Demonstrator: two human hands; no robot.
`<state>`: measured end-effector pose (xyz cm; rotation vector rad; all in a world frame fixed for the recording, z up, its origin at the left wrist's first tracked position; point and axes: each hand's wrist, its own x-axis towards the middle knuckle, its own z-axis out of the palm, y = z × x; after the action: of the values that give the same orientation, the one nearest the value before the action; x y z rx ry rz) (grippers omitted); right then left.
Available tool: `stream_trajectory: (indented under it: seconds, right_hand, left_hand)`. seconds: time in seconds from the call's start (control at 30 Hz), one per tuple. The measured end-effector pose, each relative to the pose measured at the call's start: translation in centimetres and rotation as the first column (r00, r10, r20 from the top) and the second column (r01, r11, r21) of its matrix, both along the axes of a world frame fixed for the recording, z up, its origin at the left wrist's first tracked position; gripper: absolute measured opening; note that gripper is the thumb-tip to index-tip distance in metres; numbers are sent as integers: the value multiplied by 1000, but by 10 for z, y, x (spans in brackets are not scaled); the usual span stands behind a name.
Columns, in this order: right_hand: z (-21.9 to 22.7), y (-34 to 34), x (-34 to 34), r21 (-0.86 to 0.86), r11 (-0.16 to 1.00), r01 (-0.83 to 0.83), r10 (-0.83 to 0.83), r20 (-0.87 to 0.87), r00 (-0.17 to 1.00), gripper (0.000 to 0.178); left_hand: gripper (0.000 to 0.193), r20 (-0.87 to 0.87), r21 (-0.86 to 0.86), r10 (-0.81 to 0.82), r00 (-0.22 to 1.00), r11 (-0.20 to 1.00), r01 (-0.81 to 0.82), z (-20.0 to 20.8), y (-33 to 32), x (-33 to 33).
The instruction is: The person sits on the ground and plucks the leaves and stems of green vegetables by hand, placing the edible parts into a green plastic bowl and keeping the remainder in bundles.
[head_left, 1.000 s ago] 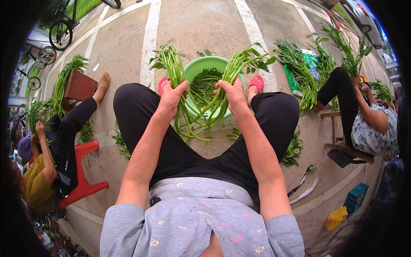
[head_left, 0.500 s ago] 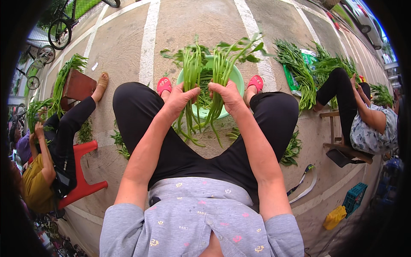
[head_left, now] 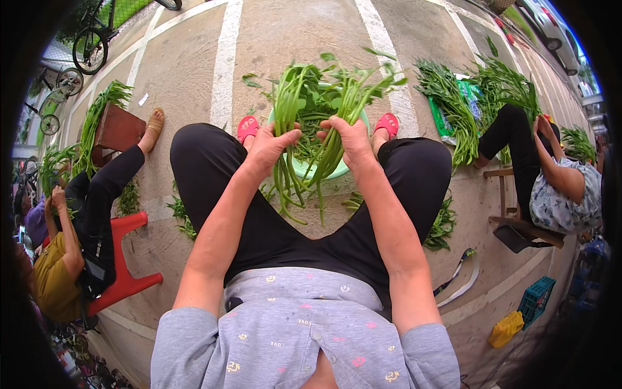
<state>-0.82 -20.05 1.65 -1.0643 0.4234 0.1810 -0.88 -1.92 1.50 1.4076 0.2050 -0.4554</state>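
My left hand point(head_left: 272, 148) is closed round one bunch of long-stemmed leafy greens point(head_left: 289, 107), thumb pressed against the stems. A second bunch of the same greens point(head_left: 350, 104) is gripped in my right hand point(head_left: 350, 139). Both bunches stand side by side, leaves pointing away from me and cut stem ends hanging toward me between my knees. Under them sits a pale green basin point(head_left: 337, 171), partly hidden by the bunches, with loose greens point(head_left: 311, 124) inside. Pink slippers point(head_left: 247, 128) are on my feet at either side of the basin.
More greens point(head_left: 450, 110) lie on a green-and-white sack at right, beside a seated person point(head_left: 564, 188) handling greens. At left another seated person point(head_left: 61, 259) works near a red plastic stool point(head_left: 126, 259). Loose leaves point(head_left: 442, 227) lie by my legs; a teal crate point(head_left: 536, 301) stands at lower right.
The leafy tops of both bunches have shifted, and the left bunch has spread toward the right one. My hands have barely moved. The person at right has raised a handful of greens.
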Motion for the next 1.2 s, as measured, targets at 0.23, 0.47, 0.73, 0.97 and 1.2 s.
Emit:
stream_trajectory:
  seconds: [0.23, 0.47, 0.73, 0.97, 1.2]
  right_hand:
    - [-3, -15, 6, -43, 998, 45, -42, 62, 997, 19]
    - [-3, 1, -2, -9, 970, -245, 245, -1, 970, 22]
    - [-3, 8, -5, -3, 944, -331, 330, 68, 941, 26]
    - [-2, 5, -5, 72, 960, -269, 267, 33, 963, 25]
    - [-11, -17, 7, 6, 993, 116, -116, -2, 993, 18]
  left_hand:
    - [26, -20, -42, 103, 994, 994, -104, -5, 5, 5]
    - [31, -44, -129, -123, 991, 985, 116, -5, 4, 3]
    - [30, 40, -65, -281, 959, 957, 283, 12, -4, -4]
    - [29, -1, -17, -181, 984, 983, 181, 6, -2, -3]
    - [28, -4, 19, 101, 995, 995, -101, 0, 3, 3]
